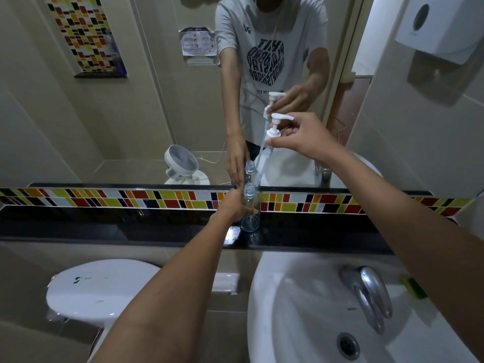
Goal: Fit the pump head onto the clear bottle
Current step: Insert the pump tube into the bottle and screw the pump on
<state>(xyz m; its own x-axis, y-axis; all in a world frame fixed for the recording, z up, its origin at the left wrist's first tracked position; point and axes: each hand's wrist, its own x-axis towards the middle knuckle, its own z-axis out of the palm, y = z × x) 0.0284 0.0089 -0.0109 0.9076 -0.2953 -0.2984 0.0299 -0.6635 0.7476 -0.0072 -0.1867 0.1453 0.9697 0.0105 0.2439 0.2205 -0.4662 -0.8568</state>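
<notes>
A small clear bottle (pixel 250 211) stands upright on the black shelf (pixel 131 226) under the mirror, its threaded neck open. My left hand (pixel 234 205) grips the bottle's side. My right hand (pixel 301 138) holds the white pump head (pixel 275 127) by its collar, well above the bottle. The pump's thin dip tube (pixel 262 163) slants down towards the bottle's mouth, and its lower end sits near the neck. Both hands and both objects are mirrored in the glass behind.
A white basin (pixel 301 297) with a chrome tap (pixel 369 292) lies below right. A white toilet lid (pixel 99 289) is below left. A band of coloured tiles (pixel 104 199) runs behind the shelf. A white dispenser (pixel 434 27) hangs on the right wall.
</notes>
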